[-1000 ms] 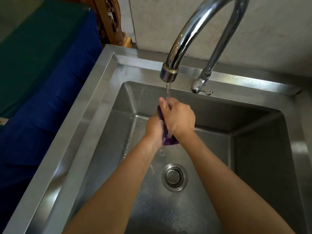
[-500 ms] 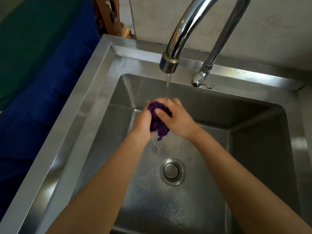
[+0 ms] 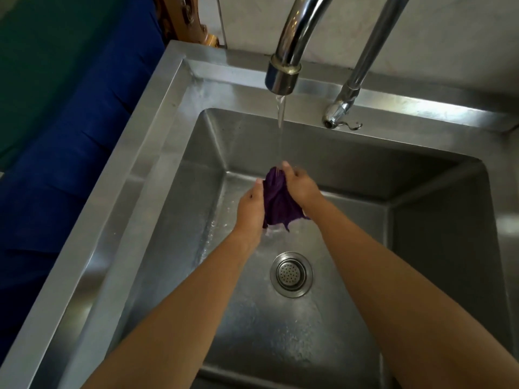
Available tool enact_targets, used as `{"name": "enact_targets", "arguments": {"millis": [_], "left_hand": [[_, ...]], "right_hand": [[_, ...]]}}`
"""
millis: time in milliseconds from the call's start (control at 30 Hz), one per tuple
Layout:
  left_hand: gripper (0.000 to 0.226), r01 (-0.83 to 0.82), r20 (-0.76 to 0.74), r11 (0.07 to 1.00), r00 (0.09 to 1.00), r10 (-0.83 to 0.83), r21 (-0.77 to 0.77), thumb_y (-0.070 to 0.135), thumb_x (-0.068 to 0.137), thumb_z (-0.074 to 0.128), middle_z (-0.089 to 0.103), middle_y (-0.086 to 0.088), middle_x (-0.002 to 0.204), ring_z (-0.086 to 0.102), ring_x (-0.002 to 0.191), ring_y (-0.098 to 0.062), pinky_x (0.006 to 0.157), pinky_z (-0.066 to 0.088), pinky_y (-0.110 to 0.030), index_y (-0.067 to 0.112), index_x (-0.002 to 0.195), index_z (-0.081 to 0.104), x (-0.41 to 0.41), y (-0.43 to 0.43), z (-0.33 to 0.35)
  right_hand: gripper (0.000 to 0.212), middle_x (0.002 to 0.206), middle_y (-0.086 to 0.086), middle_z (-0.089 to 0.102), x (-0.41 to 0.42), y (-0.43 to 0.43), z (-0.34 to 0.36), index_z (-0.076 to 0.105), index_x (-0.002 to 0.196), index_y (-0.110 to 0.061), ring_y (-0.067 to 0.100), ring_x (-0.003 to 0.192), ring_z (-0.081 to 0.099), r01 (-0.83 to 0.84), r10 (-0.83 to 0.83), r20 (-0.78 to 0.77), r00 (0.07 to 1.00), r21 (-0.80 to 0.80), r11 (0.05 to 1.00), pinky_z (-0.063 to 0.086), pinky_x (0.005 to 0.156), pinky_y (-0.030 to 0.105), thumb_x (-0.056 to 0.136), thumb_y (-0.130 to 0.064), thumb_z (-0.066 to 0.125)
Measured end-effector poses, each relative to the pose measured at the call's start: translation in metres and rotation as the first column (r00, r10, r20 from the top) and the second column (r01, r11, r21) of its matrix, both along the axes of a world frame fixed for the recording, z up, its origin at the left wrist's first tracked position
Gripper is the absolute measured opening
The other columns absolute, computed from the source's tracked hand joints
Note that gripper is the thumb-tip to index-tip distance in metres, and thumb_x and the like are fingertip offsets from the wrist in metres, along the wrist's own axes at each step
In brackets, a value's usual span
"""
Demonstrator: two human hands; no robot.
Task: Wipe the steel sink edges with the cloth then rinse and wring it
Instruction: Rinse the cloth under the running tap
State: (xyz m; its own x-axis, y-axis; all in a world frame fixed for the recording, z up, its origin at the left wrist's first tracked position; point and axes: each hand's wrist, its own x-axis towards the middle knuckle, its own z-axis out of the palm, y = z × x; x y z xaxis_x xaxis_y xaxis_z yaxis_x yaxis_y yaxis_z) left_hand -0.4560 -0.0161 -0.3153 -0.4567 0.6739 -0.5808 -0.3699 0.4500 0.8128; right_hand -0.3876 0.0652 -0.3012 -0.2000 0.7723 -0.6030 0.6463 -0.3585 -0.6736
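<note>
Cloth (image 3: pixel 278 200) between hands, mid-basin

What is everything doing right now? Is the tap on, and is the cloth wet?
Tap: on, a thin stream of water running.
Cloth: purple, bunched up under the stream, so likely wet.
Left hand: closed on the cloth.
Right hand: closed on the cloth.
Sink: steel, wet inside.
Drain strainer: in place, uncovered.

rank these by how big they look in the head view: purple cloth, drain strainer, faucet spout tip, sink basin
1. sink basin
2. purple cloth
3. drain strainer and faucet spout tip: look alike; the tip is nearer the camera, so unranked.
</note>
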Motion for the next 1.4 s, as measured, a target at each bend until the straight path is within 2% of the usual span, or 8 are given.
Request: {"name": "enact_targets", "arguments": {"millis": [200, 367, 467, 700, 800, 1100, 1300, 1400], "left_hand": [[0.026, 0.108, 0.207, 0.975, 0.976, -0.066, -0.195, 0.042, 0.094, 0.043, 0.068, -0.003, 0.108, 0.063, 0.095, -0.018, 0.090, 0.049, -0.042, 0.026, 0.101, 0.063, -0.017, -0.008, -0.033], [0.070, 0.027, 0.501, 0.993, 0.865, 0.032, -0.111, 0.073, 0.084, 0.029, 0.066, -0.013, 0.105, 0.060, 0.103, -0.037, 0.090, 0.047, -0.058, 0.019, 0.117, 0.059, -0.034, 0.000, -0.060], [0.055, -0.052, 0.563, 0.997, 0.823, 0.076, -0.059, 0.062, 0.086, 0.043, 0.068, -0.014, 0.100, 0.064, 0.093, -0.031, 0.081, 0.052, -0.052, 0.014, 0.101, 0.064, -0.032, 0.010, -0.067], [0.015, -0.117, 0.591, 0.991, 0.805, 0.055, 0.067, 0.029, 0.084, 0.055, 0.066, -0.003, 0.076, 0.062, 0.069, -0.019, 0.063, 0.051, -0.027, 0.015, 0.082, 0.061, -0.014, 0.018, -0.079], [0.019, -0.128, 0.573, 0.983, 0.819, 0.030, 0.131, 0.028, 0.080, 0.056, 0.062, -0.005, 0.088, 0.061, 0.076, -0.021, 0.074, 0.049, -0.032, 0.014, 0.092, 0.061, -0.017, 0.015, -0.085], [0.055, -0.032, 0.352, 0.999, 0.936, 0.020, 0.027, 0.039, 0.088, 0.057, 0.060, -0.009, 0.117, 0.065, 0.088, -0.020, 0.070, 0.056, -0.033, 0.019, 0.136, 0.040, -0.023, 0.017, -0.125], [0.045, 0.015, 0.321, 0.996, 0.947, 0.015, -0.092, 0.029, 0.098, 0.037, 0.052, -0.001, 0.033, 0.050, 0.026, -0.012, 0.029, 0.035, -0.011, 0.011, 0.059, 0.051, -0.003, 0.028, -0.116], [0.043, 0.010, 0.230, 0.995, 0.973, 0.013, -0.099, 0.024, 0.096, 0.045, 0.056, 0.000, 0.043, 0.055, 0.047, -0.017, 0.046, 0.044, -0.022, 0.015, 0.055, 0.057, 0.003, 0.029, -0.124]], "right_hand": [[0.037, 0.111, 0.018, 0.059, 0.023, -0.018, -0.031, 0.053, 0.120, -0.004, 0.025, 0.094, 0.059, 0.075, -0.087, -0.229, 0.970, -0.063, 0.995, 0.051, 0.090, 0.039, 0.084, -0.005, 0.063], [0.045, 0.100, 0.011, 0.062, 0.022, -0.015, -0.033, 0.063, 0.110, 0.000, 0.016, 0.078, 0.059, -0.047, 0.060, -0.398, 0.916, 0.042, 0.998, 0.049, 0.064, 0.009, 0.076, 0.023, 0.045], [0.047, 0.091, 0.006, 0.063, 0.026, -0.020, -0.032, 0.065, 0.108, -0.005, 0.010, 0.072, 0.058, -0.195, 0.191, -0.446, 0.874, 0.038, 0.980, 0.048, 0.060, 0.009, 0.076, 0.021, 0.043], [0.039, 0.128, 0.008, 0.059, 0.040, -0.030, -0.083, 0.050, 0.129, -0.020, 0.020, 0.115, 0.056, 0.189, -0.239, -0.500, 0.832, -0.149, 0.971, 0.043, 0.105, 0.040, 0.095, -0.038, 0.046], [0.036, 0.126, 0.012, 0.060, 0.037, -0.032, -0.093, 0.052, 0.127, -0.017, 0.022, 0.113, 0.058, 0.221, -0.292, -0.519, 0.804, -0.195, 0.956, 0.044, 0.104, 0.043, 0.095, -0.032, 0.049], [0.032, 0.128, 0.012, 0.056, 0.029, -0.025, -0.106, 0.051, 0.127, -0.011, 0.021, 0.114, 0.053, 0.124, -0.065, -0.348, 0.935, 0.149, 0.981, 0.040, 0.105, 0.036, 0.096, -0.010, 0.043], [0.035, 0.099, 0.016, 0.067, 0.000, -0.036, -0.094, 0.061, 0.096, -0.013, 0.034, 0.093, 0.060, -0.141, 0.095, 0.118, 0.988, 0.477, 0.867, 0.045, 0.076, 0.037, 0.095, -0.042, 0.040], [0.046, 0.105, 0.021, 0.067, -0.002, -0.021, -0.102, 0.065, 0.098, -0.009, 0.038, 0.100, 0.060, -0.038, -0.043, 0.179, 0.983, 0.424, 0.905, 0.044, 0.077, 0.037, 0.098, -0.040, 0.030]]}}
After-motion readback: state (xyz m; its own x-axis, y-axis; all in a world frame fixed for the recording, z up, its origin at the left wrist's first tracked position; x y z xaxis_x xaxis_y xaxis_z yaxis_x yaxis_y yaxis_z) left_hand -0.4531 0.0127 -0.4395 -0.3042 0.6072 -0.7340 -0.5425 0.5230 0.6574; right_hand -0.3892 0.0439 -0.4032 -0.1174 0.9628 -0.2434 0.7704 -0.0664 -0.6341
